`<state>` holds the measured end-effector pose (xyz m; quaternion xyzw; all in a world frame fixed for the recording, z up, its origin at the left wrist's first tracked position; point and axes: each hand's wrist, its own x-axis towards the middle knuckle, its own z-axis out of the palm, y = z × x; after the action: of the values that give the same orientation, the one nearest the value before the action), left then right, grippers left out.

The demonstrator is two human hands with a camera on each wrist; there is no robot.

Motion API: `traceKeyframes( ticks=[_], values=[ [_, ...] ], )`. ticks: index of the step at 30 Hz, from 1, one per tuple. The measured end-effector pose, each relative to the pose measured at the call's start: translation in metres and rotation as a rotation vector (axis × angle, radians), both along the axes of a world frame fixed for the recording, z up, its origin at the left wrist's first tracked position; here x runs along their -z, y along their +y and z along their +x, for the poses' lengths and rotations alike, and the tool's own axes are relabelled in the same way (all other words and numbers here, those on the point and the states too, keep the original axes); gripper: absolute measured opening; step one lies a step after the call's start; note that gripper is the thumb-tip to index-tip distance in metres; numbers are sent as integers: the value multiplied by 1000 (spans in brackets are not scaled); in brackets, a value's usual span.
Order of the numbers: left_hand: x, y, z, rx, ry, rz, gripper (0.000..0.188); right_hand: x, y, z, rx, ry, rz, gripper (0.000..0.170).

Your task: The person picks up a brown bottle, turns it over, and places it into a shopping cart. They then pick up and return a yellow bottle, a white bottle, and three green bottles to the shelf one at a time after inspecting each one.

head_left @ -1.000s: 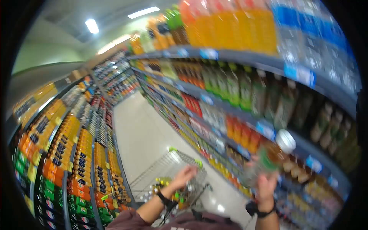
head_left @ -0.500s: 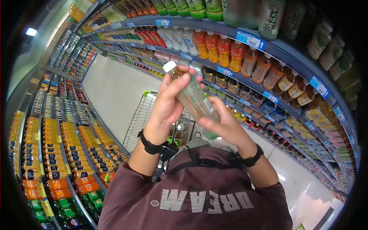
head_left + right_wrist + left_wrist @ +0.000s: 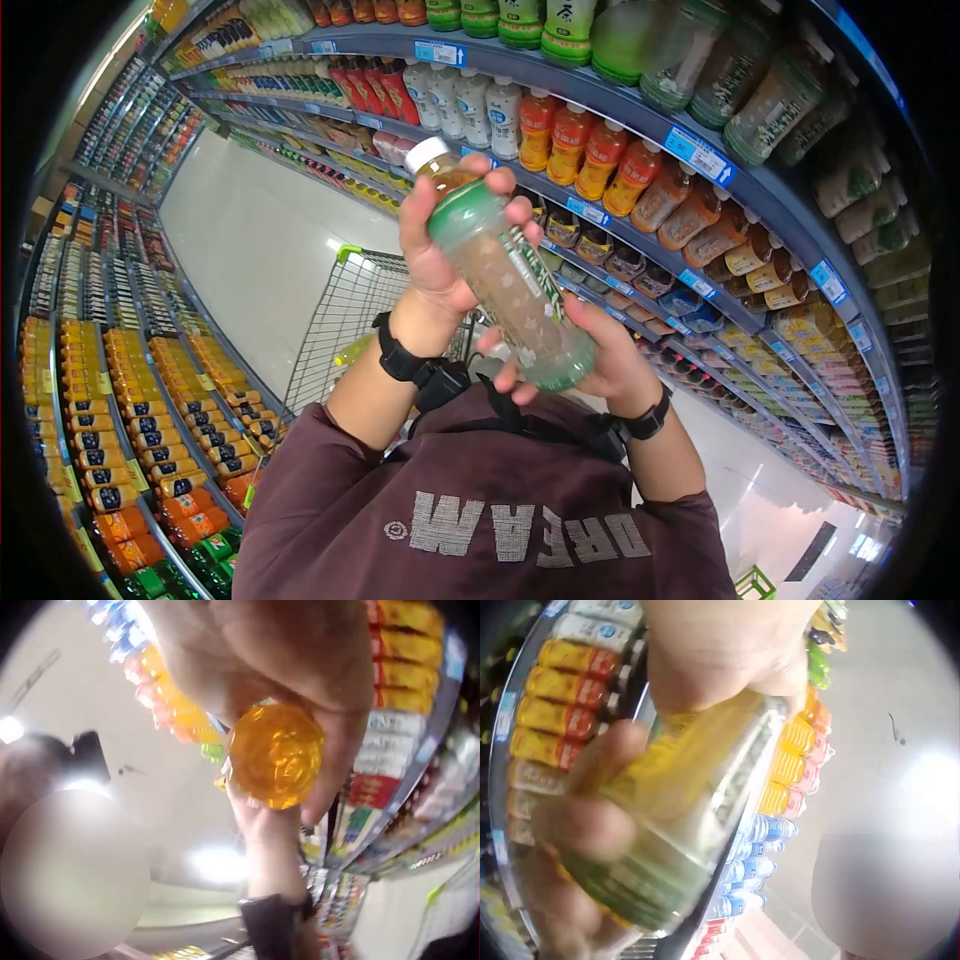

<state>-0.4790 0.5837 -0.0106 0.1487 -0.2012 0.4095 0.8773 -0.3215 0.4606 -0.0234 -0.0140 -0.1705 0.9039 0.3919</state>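
Note:
A clear plastic tea bottle (image 3: 515,285) with a white cap, a green band and amber liquid is held slanted in front of the chest. My left hand (image 3: 435,245) grips it around the upper part, below the cap, fingertips curling over the far side. Around its lower end, my right hand (image 3: 615,355) holds it with thumb on one side and fingers on the other. The printed label side faces up. In the left wrist view the bottle (image 3: 682,817) is blurred behind curled fingers. The right wrist view looks at the round bottle base (image 3: 276,756), with amber liquid inside.
A wire shopping cart (image 3: 345,320) with a green corner stands just beyond the left forearm. Drink shelves (image 3: 690,160) run along the right, stocked with bottled teas. More bottles (image 3: 110,450) line the left side. The pale aisle floor (image 3: 235,215) stretches ahead.
The right hand brought the bottle from beside the right shelf to the chest. My left hand came up from over the cart and took hold near the neck. Its label has turned upward.

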Motion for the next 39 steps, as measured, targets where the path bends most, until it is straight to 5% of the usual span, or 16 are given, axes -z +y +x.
traceKeyframes(
  ticks=[3,11,14,16,18,19,20,22,24,26,30,32,34,36,37,39],
  values=[
    [-12,17,-7,-444,737,-53,29,12,12,-6,714,-887,188,58],
    [9,39,-19,-201,552,-166,33,32,17,-5,278,-346,-94,72],
    [19,39,-21,-140,357,-218,33,18,7,-15,215,-517,-152,90],
    [14,40,-22,-240,481,-207,31,2,9,-19,250,-541,-169,72],
    [11,37,-22,-405,773,-198,30,12,17,-30,1019,-1738,902,65],
    [8,33,-23,-375,759,-219,24,3,13,-39,950,-1814,775,76],
    [6,31,-22,-377,811,-184,28,7,9,-43,944,-1797,782,76],
    [6,32,-17,-406,753,-111,33,21,10,-40,723,-1299,253,74],
    [11,28,-23,-314,664,-120,35,26,1,-28,303,-483,-93,90],
    [15,27,-29,-205,559,-119,37,32,9,-23,64,-113,-91,96],
    [17,26,-32,-157,363,-198,38,22,6,-28,55,-213,-90,90],
    [11,27,-36,-323,655,-183,33,19,4,-37,525,-818,12,79],
    [17,26,-35,-398,738,-134,30,23,3,-31,557,-896,82,68],
    [23,27,-34,-382,795,-148,32,31,7,-34,752,-1467,570,67],
    [26,28,-36,-382,798,-154,32,29,6,-40,691,-1329,289,69],
    [33,28,-41,-384,869,-142,32,34,6,-39,600,-1277,188,70]
  ],
)
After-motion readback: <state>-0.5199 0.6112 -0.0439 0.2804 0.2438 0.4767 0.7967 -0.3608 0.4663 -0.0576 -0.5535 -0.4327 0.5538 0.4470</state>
